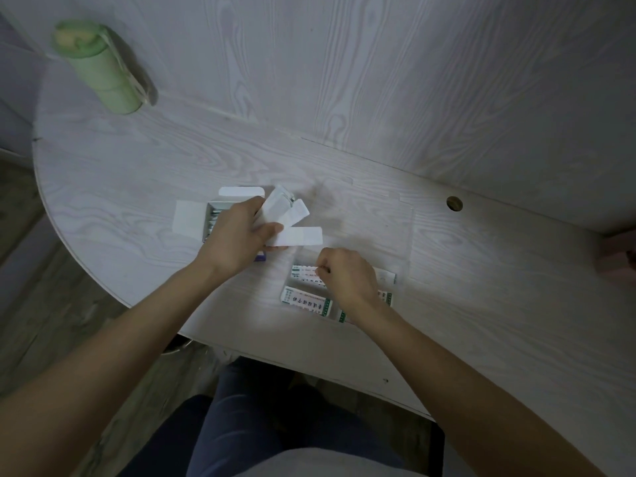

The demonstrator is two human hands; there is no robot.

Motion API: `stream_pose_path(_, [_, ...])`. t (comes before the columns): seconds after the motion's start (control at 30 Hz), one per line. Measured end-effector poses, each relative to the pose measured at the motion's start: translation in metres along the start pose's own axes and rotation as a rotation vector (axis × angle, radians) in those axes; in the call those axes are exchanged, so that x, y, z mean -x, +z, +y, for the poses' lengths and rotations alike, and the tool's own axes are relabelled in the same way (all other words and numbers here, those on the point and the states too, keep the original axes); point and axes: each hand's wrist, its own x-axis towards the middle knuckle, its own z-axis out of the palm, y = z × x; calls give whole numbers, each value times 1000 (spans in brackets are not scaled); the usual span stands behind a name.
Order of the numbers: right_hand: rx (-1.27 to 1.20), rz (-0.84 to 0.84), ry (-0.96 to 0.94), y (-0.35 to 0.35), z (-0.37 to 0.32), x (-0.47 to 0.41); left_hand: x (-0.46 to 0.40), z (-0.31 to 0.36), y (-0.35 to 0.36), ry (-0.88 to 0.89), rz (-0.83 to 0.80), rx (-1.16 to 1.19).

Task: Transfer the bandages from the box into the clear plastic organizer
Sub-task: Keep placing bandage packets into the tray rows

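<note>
Floor: wood-look boards below the rounded table edge.
Table (137, 187): pale woodgrain, backed by a matching wall panel.
Right hand (347, 280): fingers curled, pinching a bandage wrapper (304, 271) over the clear organizer (406, 235).
Left hand (237, 232): grips white bandages (292, 218) above the open box (210, 215).
Green bottle (99, 67): far left, apart.

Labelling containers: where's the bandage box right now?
In the head view, the bandage box lies open on the table, left of centre, partly hidden behind the left hand, which holds white bandages.
</note>
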Motion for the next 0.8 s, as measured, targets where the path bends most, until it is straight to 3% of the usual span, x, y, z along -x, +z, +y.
stream_pose_path(0.13, [277, 28, -140, 7, -2, -2, 0, -1, 0, -2, -4, 49])
stream_pose_path(0.2, [204, 21, -138, 5, -1, -3, 1, 1, -1, -23, 6, 120])
stream_pose_path(0.27, [-232, 70, 3, -9, -6, -2, 3, 3, -1, -43, 25, 174])
stream_pose_path(0.33, [-873, 51, 210, -31, -15, -1, 5, 5, -1, -57, 32, 245])
stream_pose_path(0.4, [-1145, -45, 280, -49, -20, -1, 6, 7, 0, -51, 30, 294])
stream_pose_path(0.5, [-1121, -64, 216, -59, -28, -2, 6, 15, 1, -23, -3, 285])
stream_pose_path(0.67, [-1128, 24, 210, -61, -28, -5, 8, 17, 0, -18, -215, 349])
stream_pose_path(0.8, [-1038, -12, 292, -66, -27, 1, 7, 13, 2, 3, -163, 244])
